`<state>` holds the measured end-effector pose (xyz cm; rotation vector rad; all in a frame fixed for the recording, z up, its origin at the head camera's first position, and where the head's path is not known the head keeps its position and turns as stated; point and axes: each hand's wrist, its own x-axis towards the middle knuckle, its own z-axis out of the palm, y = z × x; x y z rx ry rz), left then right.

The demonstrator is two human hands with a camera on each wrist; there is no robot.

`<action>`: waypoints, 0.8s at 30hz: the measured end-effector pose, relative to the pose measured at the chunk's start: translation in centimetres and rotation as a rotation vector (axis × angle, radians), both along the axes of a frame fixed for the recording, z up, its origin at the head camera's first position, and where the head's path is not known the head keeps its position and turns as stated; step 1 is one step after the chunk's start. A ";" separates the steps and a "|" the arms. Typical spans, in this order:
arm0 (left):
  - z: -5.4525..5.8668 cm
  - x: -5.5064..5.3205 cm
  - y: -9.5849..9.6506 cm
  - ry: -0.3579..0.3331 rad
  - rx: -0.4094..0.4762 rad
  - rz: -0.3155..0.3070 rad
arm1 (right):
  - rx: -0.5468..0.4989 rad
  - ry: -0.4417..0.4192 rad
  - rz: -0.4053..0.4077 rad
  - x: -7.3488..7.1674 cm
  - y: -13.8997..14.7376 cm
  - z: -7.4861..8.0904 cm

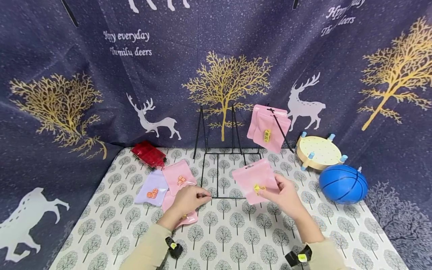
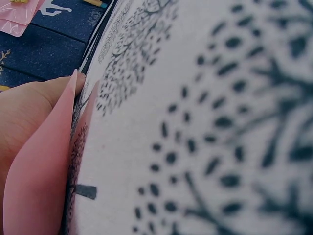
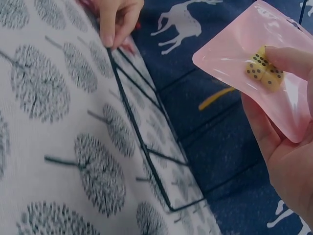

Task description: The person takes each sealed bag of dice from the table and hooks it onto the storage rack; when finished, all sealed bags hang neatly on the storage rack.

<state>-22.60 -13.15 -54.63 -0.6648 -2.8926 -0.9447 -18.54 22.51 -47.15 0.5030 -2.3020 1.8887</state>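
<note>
Because the pink bag (image 1: 251,178) of yellow dice (image 1: 259,187), pinched in the right hand (image 1: 286,195) near the wire rack (image 1: 217,176), looks limp, its top could fold against a prong (image 1: 237,131). If the left hand (image 1: 188,198) loses its pinch on the rack's front corner, the rack could skid.

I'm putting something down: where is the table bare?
Bare tablecloth lies in front of the black rack, in front of the blue ball, and left of the lilac bag. Crowded: around the left hand, pink bags; back right, the ball and stool.
</note>
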 end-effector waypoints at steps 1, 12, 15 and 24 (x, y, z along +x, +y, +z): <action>0.0 0.0 0.0 0.001 0.000 -0.001 | -0.012 0.012 0.003 0.0 -0.2 0.1; 0.0 0.0 0.0 0.004 0.008 -0.012 | -0.120 0.132 0.047 0.7 -2.5 1.2; 0.0 0.0 0.0 -0.006 -0.007 -0.004 | -0.177 0.136 0.083 0.8 -3.1 1.5; 0.1 0.1 0.1 -0.020 -0.013 0.015 | -0.241 0.133 0.059 0.6 -4.5 2.2</action>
